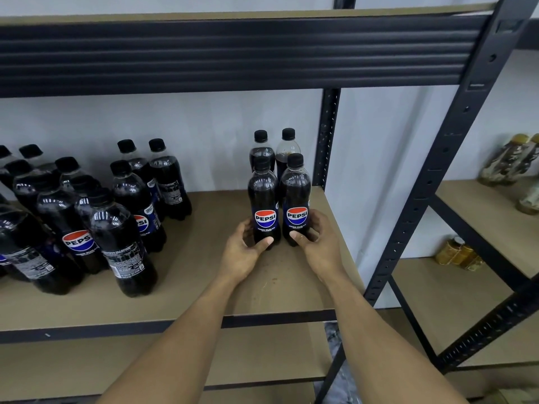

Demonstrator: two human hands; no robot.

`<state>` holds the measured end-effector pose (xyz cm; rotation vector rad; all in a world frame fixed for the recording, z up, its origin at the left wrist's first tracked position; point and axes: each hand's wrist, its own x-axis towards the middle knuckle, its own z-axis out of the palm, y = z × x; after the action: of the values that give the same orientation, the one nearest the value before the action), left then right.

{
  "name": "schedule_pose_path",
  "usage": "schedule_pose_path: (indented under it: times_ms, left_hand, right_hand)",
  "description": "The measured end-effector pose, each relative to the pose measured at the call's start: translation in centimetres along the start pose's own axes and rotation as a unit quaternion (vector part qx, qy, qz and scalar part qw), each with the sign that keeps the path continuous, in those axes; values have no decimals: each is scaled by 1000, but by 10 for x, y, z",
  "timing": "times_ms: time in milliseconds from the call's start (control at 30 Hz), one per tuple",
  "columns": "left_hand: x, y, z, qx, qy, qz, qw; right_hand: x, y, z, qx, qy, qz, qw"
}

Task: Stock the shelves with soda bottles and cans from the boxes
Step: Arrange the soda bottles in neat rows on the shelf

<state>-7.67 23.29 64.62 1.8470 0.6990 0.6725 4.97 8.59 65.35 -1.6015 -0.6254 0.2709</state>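
Note:
Two dark Pepsi bottles with black caps stand upright side by side on the wooden shelf board (204, 275), labels facing me. My left hand (245, 249) grips the base of the left bottle (263, 199), thumb across its front. My right hand (318, 240) grips the base of the right bottle (296, 196) the same way. Directly behind them stand two more bottles (274, 147) near the back wall. A larger group of Pepsi bottles (87, 217) fills the left part of the same shelf.
A black steel upright (329, 135) stands right of the held bottles at the back. The dark beam of the upper shelf (233, 53) hangs overhead. A neighbouring rack at right holds light-coloured bottles (510, 161) and yellow jars (458, 255). A lower shelf board (175, 363) lies below.

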Motion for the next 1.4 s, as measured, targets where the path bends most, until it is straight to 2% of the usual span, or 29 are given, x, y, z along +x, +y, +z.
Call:
schedule_pose_path:
  times_ms: [100, 167, 233, 333, 400, 467, 500, 633, 700, 833, 900, 967, 1100, 1300, 1400]
  left_hand:
    - [-8, 2, -6, 48, -3, 6, 999]
    - [-17, -3, -15, 146, -10, 16, 989]
    - [-32, -9, -29, 256, -22, 39, 966]
    - [-61, -14, -52, 386, -50, 59, 919]
    - [-78, -17, -68, 427, -62, 64, 900]
    - [-94, -22, -85, 446, -70, 82, 888]
    - [-101, -26, -93, 445, -69, 95, 888]
    - [-119, -38, -128, 347, -52, 116, 929]
    - [-128, -43, -145, 278, 0, 132, 952]
    - [-142, -41, -175, 193, 199, 85, 957]
    - [-139, -42, -192, 163, 263, 69, 949]
    - [-129, -48, -207, 128, 251, 49, 958]
    - [-116, -56, -220, 30, 144, 14, 989]
    - [-108, -67, -221, 25, 133, 26, 991]
    - [-104, -65, -218, 23, 130, 29, 991]
  right_hand:
    - [-5, -5, 4, -27, 15, 2, 1000]
    - [-13, -6, 9, -76, 51, 4, 996]
    - [-26, -3, 14, -160, 67, 9, 985]
    - [-47, 1, 21, -303, 22, -45, 952]
    - [-59, 0, 27, -412, -60, -85, 905]
    - [-68, -4, 38, -491, -135, -116, 853]
    - [-71, -8, 44, -502, -157, -121, 842]
    - [-79, -20, 76, -513, -202, -117, 826]
    - [-84, -24, 93, -526, -204, -110, 818]
    - [-93, -31, 115, -524, -178, -96, 827]
    - [-97, -33, 124, -508, -160, -99, 840]
    - [-103, -36, 133, -488, -145, -96, 856]
    - [-111, -43, 154, -414, -141, -86, 895]
    - [-118, -50, 179, -222, -150, -39, 963]
    - [-121, -60, 191, -141, -190, -23, 971]
